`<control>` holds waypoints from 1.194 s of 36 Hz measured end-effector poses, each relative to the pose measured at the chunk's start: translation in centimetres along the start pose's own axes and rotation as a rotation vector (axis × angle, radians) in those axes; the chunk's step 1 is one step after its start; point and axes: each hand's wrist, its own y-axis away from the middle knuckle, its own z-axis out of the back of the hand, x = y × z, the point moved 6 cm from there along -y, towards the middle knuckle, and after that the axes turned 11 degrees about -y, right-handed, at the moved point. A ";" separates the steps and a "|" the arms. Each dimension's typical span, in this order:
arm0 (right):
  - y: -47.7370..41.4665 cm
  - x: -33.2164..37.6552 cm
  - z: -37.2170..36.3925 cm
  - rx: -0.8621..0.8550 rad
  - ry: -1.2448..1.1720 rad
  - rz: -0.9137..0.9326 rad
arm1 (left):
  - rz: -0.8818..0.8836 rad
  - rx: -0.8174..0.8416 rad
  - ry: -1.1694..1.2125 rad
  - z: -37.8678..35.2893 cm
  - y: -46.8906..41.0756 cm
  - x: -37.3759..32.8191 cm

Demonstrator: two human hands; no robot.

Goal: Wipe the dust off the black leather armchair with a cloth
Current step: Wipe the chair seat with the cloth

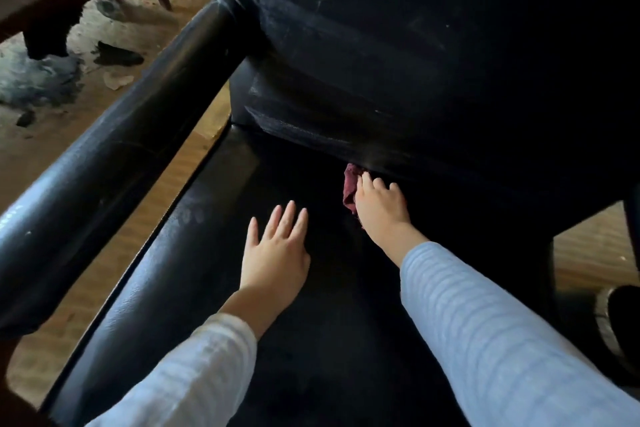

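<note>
We see the dark red cloth (350, 189) bunched in the crease where the seat (329, 340) of the black leather armchair (121, 149) meets its streaked backrest (381, 45). The right hand (379, 206) curls its fingers over the cloth. The left hand (277, 250) lies flat on the seat nearby, fingers straight, holding nothing.

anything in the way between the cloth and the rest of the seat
Only the left hand, spread flat over the seat left of the cloth. The right hand holds the cloth at the crease under the backrest.
</note>
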 end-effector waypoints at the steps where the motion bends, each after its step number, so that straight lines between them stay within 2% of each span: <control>1: 0.4 -0.6 -0.3 0.005 -0.005 -0.005 | -0.023 0.012 0.003 0.0 -0.1 -0.7; 7: 3.1 -4.6 -2.5 0.082 -0.034 -0.066 | -0.095 0.070 -0.011 -0.8 0.3 -3.4; 15: 6.5 -10.0 -5.7 0.129 -0.037 -0.226 | -0.093 0.031 -0.021 -1.1 0.8 -4.1; 18: 8.0 -12.3 -7.1 0.120 -0.064 -0.363 | -0.112 0.018 -0.020 -1.2 0.9 -4.5; 22: 9.3 -15.1 -8.8 0.194 -0.095 -0.545 | -0.133 0.019 0.004 -1.5 1.6 -4.5; 24: 11.1 -16.9 -9.6 0.292 -0.166 -0.700 | -0.154 0.025 -0.029 -1.6 2.0 -4.1; 26: 14.5 -18.9 -12.1 0.395 -0.165 -0.724 | -0.163 0.035 -0.060 -1.9 2.5 -3.4; 29: 20.5 -20.9 -15.4 0.375 -0.430 -1.023 | -0.147 0.007 -0.059 -1.9 2.9 -3.1; 31: 22.3 -20.6 -15.7 0.261 -0.516 -1.168 | -0.129 -0.005 -0.029 -1.6 3.3 -3.9; 33: 22.5 -18.8 -13.1 -0.011 -0.684 -1.228 | -0.135 -0.014 0.013 -1.0 3.9 -5.1; 35: 22.7 -17.5 -9.7 -0.251 -0.759 -1.209 | -0.167 -0.019 0.057 -0.3 4.7 -6.4; 38: 23.5 -15.7 -4.8 -0.519 -0.803 -1.099 | -0.182 -0.005 0.164 1.2 5.8 -8.2; 41: 24.9 -13.2 0.2 -0.702 -1.008 -0.991 | -0.166 -0.018 0.324 3.4 7.1 -9.7; 43: 26.8 -11.3 3.3 -0.758 -1.219 -0.944 | -0.186 -0.047 0.418 5.2 8.4 -10.7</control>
